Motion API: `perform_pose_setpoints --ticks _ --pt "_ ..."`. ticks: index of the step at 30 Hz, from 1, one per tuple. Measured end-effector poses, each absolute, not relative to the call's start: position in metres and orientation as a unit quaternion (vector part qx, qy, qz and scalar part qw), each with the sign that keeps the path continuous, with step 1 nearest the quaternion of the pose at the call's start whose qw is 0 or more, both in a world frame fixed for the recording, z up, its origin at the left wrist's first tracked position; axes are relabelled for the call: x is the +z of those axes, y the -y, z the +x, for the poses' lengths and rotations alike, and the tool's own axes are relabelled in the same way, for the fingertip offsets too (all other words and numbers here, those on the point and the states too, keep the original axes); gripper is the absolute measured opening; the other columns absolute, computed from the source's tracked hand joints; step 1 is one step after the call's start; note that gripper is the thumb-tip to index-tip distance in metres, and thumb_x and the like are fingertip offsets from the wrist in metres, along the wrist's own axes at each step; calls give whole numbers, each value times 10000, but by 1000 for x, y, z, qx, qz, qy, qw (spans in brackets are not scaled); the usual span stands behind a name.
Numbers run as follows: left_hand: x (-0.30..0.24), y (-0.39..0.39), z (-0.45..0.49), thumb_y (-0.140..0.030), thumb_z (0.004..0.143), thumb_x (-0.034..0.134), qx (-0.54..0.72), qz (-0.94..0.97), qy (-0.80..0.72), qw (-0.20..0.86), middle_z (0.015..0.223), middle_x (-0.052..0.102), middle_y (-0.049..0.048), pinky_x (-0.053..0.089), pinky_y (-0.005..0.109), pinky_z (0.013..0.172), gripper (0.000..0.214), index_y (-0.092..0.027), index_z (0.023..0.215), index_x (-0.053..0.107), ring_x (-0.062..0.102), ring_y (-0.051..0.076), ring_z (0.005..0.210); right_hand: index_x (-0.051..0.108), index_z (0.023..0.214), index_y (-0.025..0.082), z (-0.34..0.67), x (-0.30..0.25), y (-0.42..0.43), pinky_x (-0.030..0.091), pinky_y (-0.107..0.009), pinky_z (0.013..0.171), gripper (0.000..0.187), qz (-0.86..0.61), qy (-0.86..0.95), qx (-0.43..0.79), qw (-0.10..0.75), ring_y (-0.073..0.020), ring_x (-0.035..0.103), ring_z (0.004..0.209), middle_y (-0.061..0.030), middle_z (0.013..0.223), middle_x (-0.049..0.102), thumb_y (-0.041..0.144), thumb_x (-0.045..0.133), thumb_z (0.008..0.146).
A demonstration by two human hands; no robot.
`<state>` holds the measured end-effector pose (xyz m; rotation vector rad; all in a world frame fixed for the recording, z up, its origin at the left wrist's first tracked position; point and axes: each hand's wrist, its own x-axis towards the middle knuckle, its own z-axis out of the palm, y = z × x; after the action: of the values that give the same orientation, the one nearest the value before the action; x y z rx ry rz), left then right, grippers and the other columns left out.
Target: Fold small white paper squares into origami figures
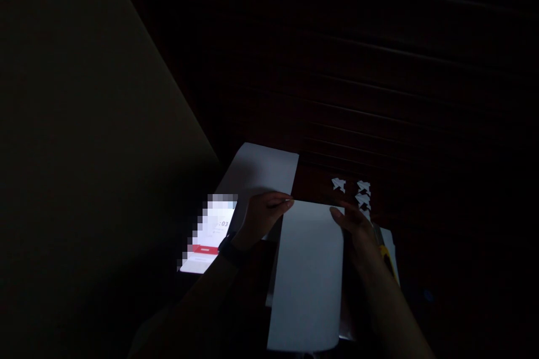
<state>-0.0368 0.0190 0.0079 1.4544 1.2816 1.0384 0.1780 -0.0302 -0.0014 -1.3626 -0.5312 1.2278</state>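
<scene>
The scene is very dark. A white sheet of paper point(309, 275) lies lengthwise in front of me on a dark wooden table point(421, 140). My left hand point(261, 219) rests at the sheet's far left corner, fingers curled onto its edge. My right hand point(357, 230) lies along the sheet's right edge near the far corner, fingers stretched flat against it. A dark watch band sits on my left wrist.
A second white sheet point(261, 171) lies farther back left. A lit phone screen point(208, 238) glows at the left. Several small folded white paper figures point(357, 190) sit beyond my right hand. Something yellow point(385, 252) and more paper lie under my right forearm.
</scene>
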Motion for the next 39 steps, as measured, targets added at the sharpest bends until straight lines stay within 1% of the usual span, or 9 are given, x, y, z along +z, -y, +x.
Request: perform_pose_setpoints --ticks 2,5,7,10,17,21,28,36,39 --pt "9 -19 -36 -324 741 672 423 587 -528 444 788 737 31 551 244 645 180 -179 842 707 693 187 749 668 1015 193 173 3 33 512 -346 745 406 -555 237 583 544 -232 643 866 -56 981 691 341 768 650" --pt "11 -18 -36 -332 741 669 427 590 -532 432 767 737 23 552 241 617 177 -187 833 709 694 186 721 695 941 147 174 4 37 521 -374 733 374 -558 233 608 515 -261 660 827 -93 926 713 357 773 642" --pt "11 -18 -37 -335 744 667 431 591 -529 430 775 738 21 553 241 626 179 -189 839 708 694 184 725 705 883 147 176 2 38 524 -366 719 339 -568 218 603 516 -252 666 780 -85 877 723 336 794 617" --pt "11 -19 -39 -336 752 664 428 594 -526 433 817 740 21 554 243 671 183 -191 853 708 695 185 771 702 878 163 177 1 38 523 -344 702 309 -559 222 602 526 -230 666 737 -60 847 724 323 791 629" --pt "15 -19 -38 -330 730 690 424 576 -544 439 805 743 18 557 235 659 194 -186 858 714 699 191 770 685 778 171 173 3 34 480 -296 528 334 -585 224 553 549 -206 632 592 -41 703 701 478 731 654" --pt "16 -18 -37 -340 725 695 416 577 -536 454 811 743 21 560 242 677 209 -188 867 715 699 191 771 673 863 210 175 1 34 467 -268 564 330 -617 250 491 563 -183 620 647 -5 776 702 480 709 677" --pt "13 -17 -36 -359 732 684 406 594 -517 463 809 738 29 557 249 651 251 -192 919 702 694 188 759 646 775 197 177 -2 37 404 -239 509 264 -604 254 491 574 -129 531 525 26 612 604 455 676 729" --pt "15 -17 -36 -339 717 699 411 591 -504 477 762 731 27 553 243 616 265 -189 936 699 690 179 719 646 818 185 178 -9 34 404 -233 504 317 -597 248 485 589 -125 528 541 19 629 591 477 691 705" --pt "15 -17 -36 -347 714 703 409 593 -503 477 759 729 24 551 239 607 270 -193 935 702 688 178 714 627 784 191 179 -11 35 393 -232 482 334 -612 256 479 575 -130 528 528 14 627 602 514 671 709"
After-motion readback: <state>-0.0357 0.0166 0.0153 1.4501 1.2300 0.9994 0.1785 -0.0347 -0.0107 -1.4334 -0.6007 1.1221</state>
